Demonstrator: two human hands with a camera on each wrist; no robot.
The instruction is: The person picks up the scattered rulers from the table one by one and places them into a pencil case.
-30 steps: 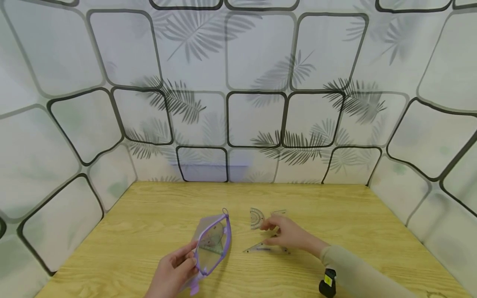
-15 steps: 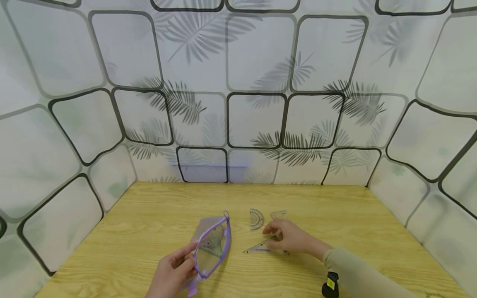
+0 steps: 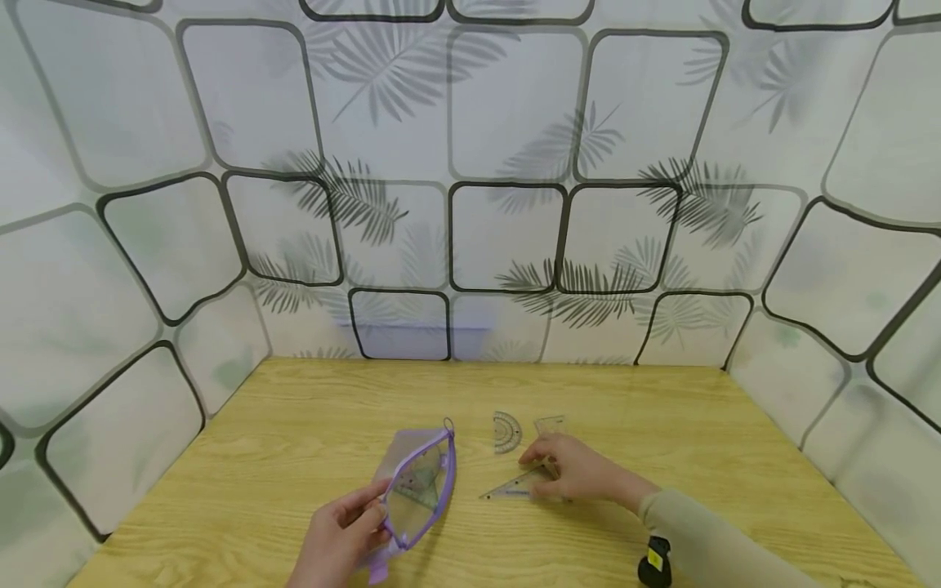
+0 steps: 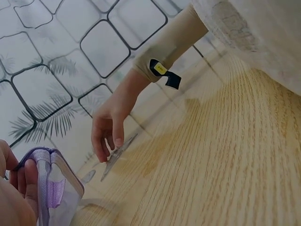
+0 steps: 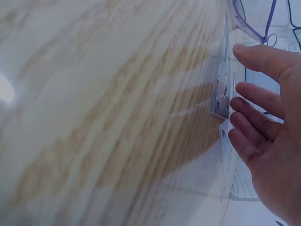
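Note:
My left hand (image 3: 340, 531) grips the near edge of a translucent pouch with purple trim (image 3: 403, 451), thumb in front and its mouth spread wide. Through the mouth shows a greenish clear set square (image 3: 421, 493). Over a long clear set square (image 3: 507, 489) on the table hovers my right hand (image 3: 584, 469), partly covering it. In the right wrist view the thumb (image 5: 258, 59) stands apart from the loosely bent fingers, tips beside the clear set square (image 5: 221, 96). A clear protractor (image 3: 507, 433) lies beyond, left of a smaller set square (image 3: 550, 423).
The wood-grain table (image 3: 257, 457) meets a patterned curtain (image 3: 507, 237) at the back and both sides. A black device with a yellow label (image 3: 654, 562) hangs at the right sleeve (image 3: 706, 527). A metal ring (image 3: 448, 424) hangs at the pouch's far end.
My right hand has shifted slightly nearer and to the right, uncovering more of the smaller set square. My left hand and the pouch have hardly moved.

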